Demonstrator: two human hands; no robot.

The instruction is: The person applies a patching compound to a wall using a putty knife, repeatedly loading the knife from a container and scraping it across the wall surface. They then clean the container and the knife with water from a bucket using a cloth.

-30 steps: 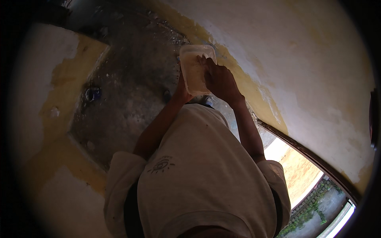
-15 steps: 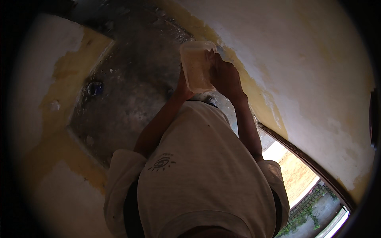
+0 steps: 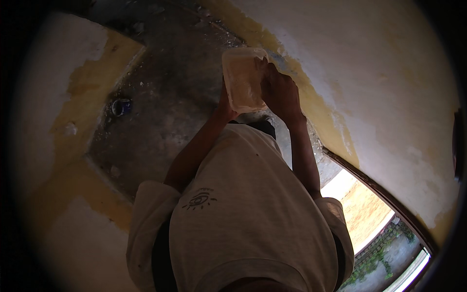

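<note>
A rectangular translucent plastic tub [image 3: 242, 82] is held out in front of my body, with a pale tan layer showing inside it. My left hand [image 3: 225, 108] supports the tub from its left side and underneath; most of those fingers are hidden behind it. Over the tub's right edge is my right hand [image 3: 283, 93], its fingers curled and pressed together near the upper right rim. What those fingers hold, if anything, is too dark to make out.
A small blue can [image 3: 121, 107] lies on the dark, stained floor [image 3: 160, 97] at the left. Walls with yellow and white patches rise on the left [image 3: 78, 107] and right [image 3: 379, 97]. At lower right, a bright doorway [image 3: 365, 209] opens outside.
My right hand has shifted slightly right and down along the tub's edge. The tub has stayed nearly in place, while the floor and walls have shifted slightly right in view.
</note>
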